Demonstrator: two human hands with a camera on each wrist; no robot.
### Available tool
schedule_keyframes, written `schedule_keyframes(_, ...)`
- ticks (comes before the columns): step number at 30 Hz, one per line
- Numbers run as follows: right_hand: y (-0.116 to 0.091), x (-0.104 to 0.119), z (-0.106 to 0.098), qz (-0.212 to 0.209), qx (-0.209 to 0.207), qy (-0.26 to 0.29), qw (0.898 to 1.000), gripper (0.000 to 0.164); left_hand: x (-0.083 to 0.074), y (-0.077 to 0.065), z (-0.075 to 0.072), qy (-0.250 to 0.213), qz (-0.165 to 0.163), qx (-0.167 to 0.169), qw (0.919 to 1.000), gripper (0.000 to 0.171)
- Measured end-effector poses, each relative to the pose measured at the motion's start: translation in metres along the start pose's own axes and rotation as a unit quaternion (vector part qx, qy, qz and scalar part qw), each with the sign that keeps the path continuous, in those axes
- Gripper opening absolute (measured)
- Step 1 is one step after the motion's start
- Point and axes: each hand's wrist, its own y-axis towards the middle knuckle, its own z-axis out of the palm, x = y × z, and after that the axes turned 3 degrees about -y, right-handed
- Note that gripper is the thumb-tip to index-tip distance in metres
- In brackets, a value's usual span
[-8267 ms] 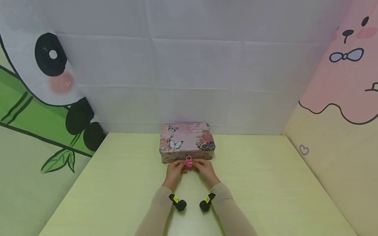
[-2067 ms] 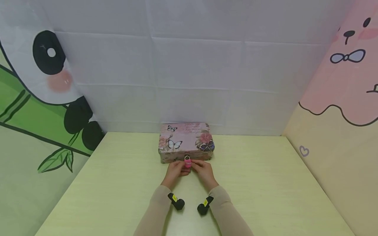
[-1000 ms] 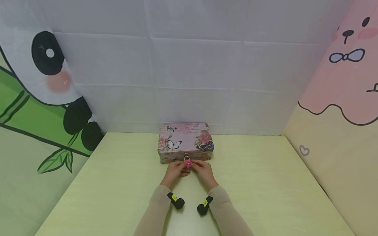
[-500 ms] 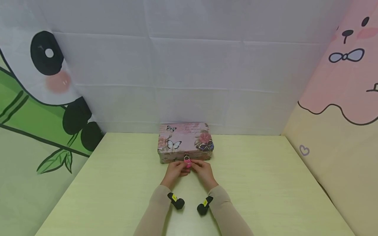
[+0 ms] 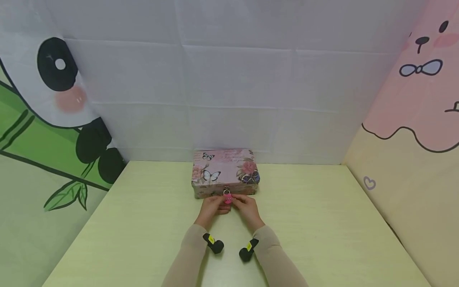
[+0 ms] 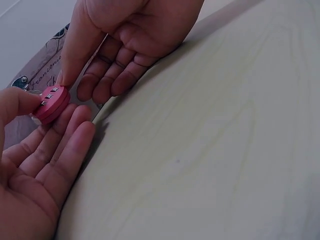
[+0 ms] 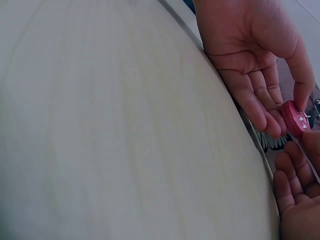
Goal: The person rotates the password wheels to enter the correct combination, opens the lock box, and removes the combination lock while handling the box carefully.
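A pink round combination padlock (image 5: 228, 198) hangs by its metal shackle at the front clasp of a pink butterfly-and-rose box (image 5: 226, 167). My left hand (image 5: 212, 206) holds the lock, thumb on its face and fingers behind it, as the left wrist view shows. From the other side my right hand (image 5: 247, 207) pinches the lock's edge with thumb and index finger, the other fingers loosely bent below. A row of small number dials shows on the lock (image 6: 51, 102) in the left wrist view; their digits are too small to read.
The box stands at the back of a pale wood-grain table (image 5: 143, 231), close to a white cloth wall (image 5: 229, 99). Cartoon-printed panels flank the table on both sides. Black wrist cameras (image 5: 216, 246) sit at the inner side of both sleeves.
Compared with the earliest frame, my left fingers reach further under the padlock and my right wrist sits slightly further left. Over the last second both hands stay almost still on the lock.
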Motion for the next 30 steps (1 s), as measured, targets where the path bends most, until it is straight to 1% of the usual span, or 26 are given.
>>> schedule_keyframes(5, 0.001, -0.002, 0.001, -0.005, 0.002, 0.004, 1.000, 0.022, 0.002, 0.001, -0.001, 0.028, 0.004, 0.008, 0.9996, 0.029)
schedule_keyframes(7, 0.000, -0.003, 0.002, -0.010, 0.001, -0.003, 1.000, 0.022, 0.003, 0.001, -0.001, 0.037, 0.005, 0.012, 0.9992, 0.029)
schedule_keyframes(13, -0.001, -0.001, 0.000, -0.002, -0.004, -0.005, 1.000, 0.023, 0.003, -0.001, 0.000, 0.060, 0.014, 0.017, 0.9980, 0.026)
schedule_keyframes(20, -0.001, 0.000, -0.001, -0.002, -0.002, 0.003, 1.000, 0.021, 0.001, -0.001, 0.000, 0.057, 0.018, 0.021, 0.9980, 0.026)
schedule_keyframes(22, -0.001, 0.000, 0.000, 0.002, -0.002, 0.006, 1.000, 0.021, -0.002, -0.003, 0.000, 0.055, 0.016, 0.026, 0.9980, 0.026)
schedule_keyframes(26, -0.001, 0.000, 0.000, -0.001, -0.003, -0.001, 1.000, 0.021, -0.016, -0.014, 0.002, 0.054, 0.018, 0.040, 0.9975, 0.026)
schedule_keyframes(28, -0.001, 0.000, 0.000, -0.004, -0.004, -0.006, 1.000, 0.021, -0.024, -0.021, 0.004, 0.054, 0.019, 0.043, 0.9974, 0.026)
schedule_keyframes(30, -0.001, 0.000, 0.000, -0.008, -0.003, -0.009, 1.000, 0.022, -0.027, -0.025, 0.005, 0.050, 0.020, 0.042, 0.9977, 0.026)
